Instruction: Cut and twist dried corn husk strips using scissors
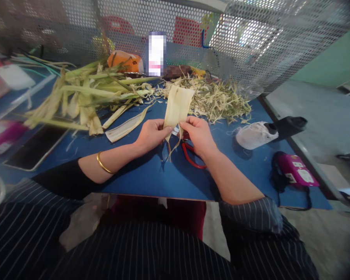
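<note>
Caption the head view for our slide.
Left hand and right hand hold a pale flat plant strip over a blue table, shredded scraps heaped beyond.

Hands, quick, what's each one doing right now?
Left hand: closed, pinching the pale strip at its lower left.
Right hand: closed, pinching its lower right; whether it also grips the red-handled tool cannot be told.

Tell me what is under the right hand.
A red looped handle sticks out from under the right hand, over the blue table. What the handle joins to, and whether the palm grips it, cannot be seen; the hand covers that part.
</note>
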Available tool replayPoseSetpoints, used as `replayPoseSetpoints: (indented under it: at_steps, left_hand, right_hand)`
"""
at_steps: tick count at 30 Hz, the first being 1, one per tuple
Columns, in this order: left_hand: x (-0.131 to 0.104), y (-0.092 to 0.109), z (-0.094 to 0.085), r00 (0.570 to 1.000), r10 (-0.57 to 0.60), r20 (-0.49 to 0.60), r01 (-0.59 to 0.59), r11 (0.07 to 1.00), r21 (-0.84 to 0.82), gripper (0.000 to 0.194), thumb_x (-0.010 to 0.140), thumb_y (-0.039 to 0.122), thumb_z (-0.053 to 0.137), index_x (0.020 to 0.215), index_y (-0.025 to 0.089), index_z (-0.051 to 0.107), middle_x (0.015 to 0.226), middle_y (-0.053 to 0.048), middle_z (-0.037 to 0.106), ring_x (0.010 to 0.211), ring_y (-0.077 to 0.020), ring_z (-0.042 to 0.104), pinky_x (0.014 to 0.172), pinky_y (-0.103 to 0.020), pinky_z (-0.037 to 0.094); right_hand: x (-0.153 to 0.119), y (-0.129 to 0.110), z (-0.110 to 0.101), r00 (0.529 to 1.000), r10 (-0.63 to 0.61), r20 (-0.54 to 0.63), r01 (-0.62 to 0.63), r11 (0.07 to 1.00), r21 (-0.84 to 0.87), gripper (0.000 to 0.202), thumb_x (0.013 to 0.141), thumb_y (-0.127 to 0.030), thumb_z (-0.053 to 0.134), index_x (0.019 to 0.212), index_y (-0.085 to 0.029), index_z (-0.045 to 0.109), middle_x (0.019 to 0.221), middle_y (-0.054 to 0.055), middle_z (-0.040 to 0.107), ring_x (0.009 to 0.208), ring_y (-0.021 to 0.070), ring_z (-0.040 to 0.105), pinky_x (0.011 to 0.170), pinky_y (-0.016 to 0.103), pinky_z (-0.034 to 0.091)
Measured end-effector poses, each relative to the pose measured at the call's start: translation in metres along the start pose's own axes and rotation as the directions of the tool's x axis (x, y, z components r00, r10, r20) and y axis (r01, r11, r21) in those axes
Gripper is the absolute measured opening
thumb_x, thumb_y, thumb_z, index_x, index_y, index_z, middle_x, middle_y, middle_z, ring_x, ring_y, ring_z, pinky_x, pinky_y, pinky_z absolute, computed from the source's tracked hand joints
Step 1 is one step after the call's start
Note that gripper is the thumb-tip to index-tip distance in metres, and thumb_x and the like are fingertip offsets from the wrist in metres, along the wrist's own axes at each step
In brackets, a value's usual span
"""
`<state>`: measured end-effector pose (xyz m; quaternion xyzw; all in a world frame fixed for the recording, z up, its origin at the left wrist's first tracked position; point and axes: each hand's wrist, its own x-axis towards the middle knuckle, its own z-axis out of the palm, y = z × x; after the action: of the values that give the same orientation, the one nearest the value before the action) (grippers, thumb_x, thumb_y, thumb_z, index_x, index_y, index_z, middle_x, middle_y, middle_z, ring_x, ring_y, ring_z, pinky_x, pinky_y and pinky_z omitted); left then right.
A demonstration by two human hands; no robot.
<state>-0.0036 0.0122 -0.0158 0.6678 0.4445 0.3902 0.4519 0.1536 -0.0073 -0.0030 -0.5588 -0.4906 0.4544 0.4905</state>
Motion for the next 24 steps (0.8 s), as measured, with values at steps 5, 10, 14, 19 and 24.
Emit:
replayPoseSetpoints:
  at_steps: [5,10,14,19,24]
  left_hand:
    - [0.003,-0.003,0.002,0.997,-0.049,-0.067,0.030,0.965,-0.260,0.030,0.074,0.039,0.069,0.085,0.011,0.070,0.078,-0.007,0.070,0.062,-0.0131,0.060,0.057,-0.023,0.048]
    - [0.006,-0.006,0.004,0.985,-0.124,-0.123,0.072,0.931,-0.358,0.027,0.075,0.033,0.068,0.089,0.010,0.068,0.081,-0.008,0.071,0.065,-0.0148,0.064,0.060,-0.026,0.053]
    - [0.007,-0.004,0.003,0.983,-0.161,-0.087,0.116,0.917,-0.381,0.021,0.076,0.031,0.066,0.081,0.011,0.066,0.071,-0.006,0.068,0.057,-0.0142,0.061,0.052,-0.026,0.051]
    - [0.011,-0.003,-0.003,0.970,-0.171,-0.170,0.118,0.951,-0.285,0.017,0.075,0.029,0.066,0.072,0.013,0.062,0.062,-0.002,0.062,0.051,-0.0104,0.053,0.045,-0.021,0.042]
    - [0.008,-0.004,-0.002,0.988,-0.140,-0.059,0.123,0.964,-0.238,0.021,0.073,0.032,0.065,0.078,0.012,0.066,0.071,-0.005,0.067,0.056,-0.0120,0.056,0.050,-0.022,0.044]
  right_hand:
    - [-0.001,0.007,0.003,0.987,-0.154,0.056,0.163,0.951,-0.264,0.022,0.077,-0.035,0.062,0.063,-0.020,0.053,0.056,-0.004,0.050,0.053,0.0091,0.042,0.051,0.023,0.035]
    - [-0.005,0.003,0.007,0.992,-0.017,0.127,0.031,0.994,-0.108,0.021,0.075,-0.032,0.063,0.061,-0.020,0.051,0.054,-0.005,0.050,0.050,0.0090,0.047,0.051,0.024,0.039]
    - [-0.007,-0.005,0.003,0.971,0.118,0.207,-0.137,0.987,0.083,0.017,0.069,-0.029,0.067,0.063,-0.019,0.054,0.053,-0.004,0.053,0.048,0.0097,0.053,0.050,0.024,0.044]
    - [-0.008,-0.014,-0.006,0.954,0.139,0.266,-0.183,0.972,0.146,0.018,0.069,-0.030,0.070,0.065,-0.019,0.055,0.051,-0.005,0.054,0.047,0.0087,0.055,0.048,0.021,0.044]
    - [-0.005,-0.014,-0.008,0.953,0.181,0.244,-0.227,0.959,0.173,0.017,0.069,-0.028,0.071,0.073,-0.018,0.057,0.059,-0.002,0.060,0.049,0.0091,0.058,0.048,0.021,0.047]
